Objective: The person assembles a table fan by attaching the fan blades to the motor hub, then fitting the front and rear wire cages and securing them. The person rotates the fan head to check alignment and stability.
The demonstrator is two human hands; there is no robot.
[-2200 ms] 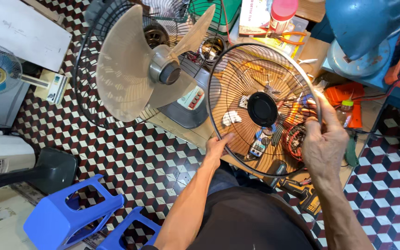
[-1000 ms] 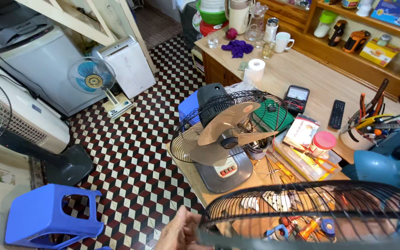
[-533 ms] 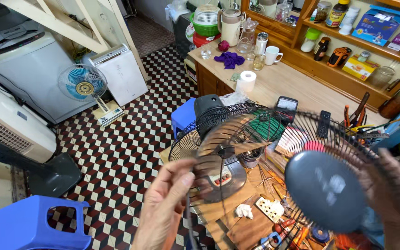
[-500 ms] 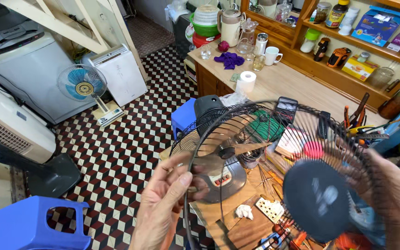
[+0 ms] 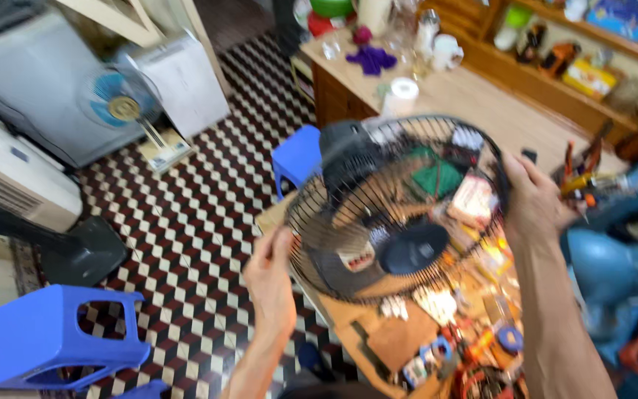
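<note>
Both forearms are bare, no sleeves, with the left hand (image 5: 271,284) and right hand (image 5: 533,203) ungloved.

**Around the workshop floor and bench**

A blue plastic stool (image 5: 53,336) stands on the checkered floor (image 5: 186,214). A small blue fan (image 5: 123,107) leans near a white appliance (image 5: 182,74). On the wooden bench (image 5: 474,96) lie a purple cloth (image 5: 371,59), a white mug (image 5: 446,52) and a paper roll (image 5: 400,96).

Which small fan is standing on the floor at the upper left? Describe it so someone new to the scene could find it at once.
Start at the large grey-white appliance against the wall at the upper left, on the checkered tile floor. Just in front of it, beside a white box-shaped unit, stands the small desk fan with blue blades. Unlike the black wire fan guard held over the wooden workbench, it is assembled, upright and untouched.
</note>
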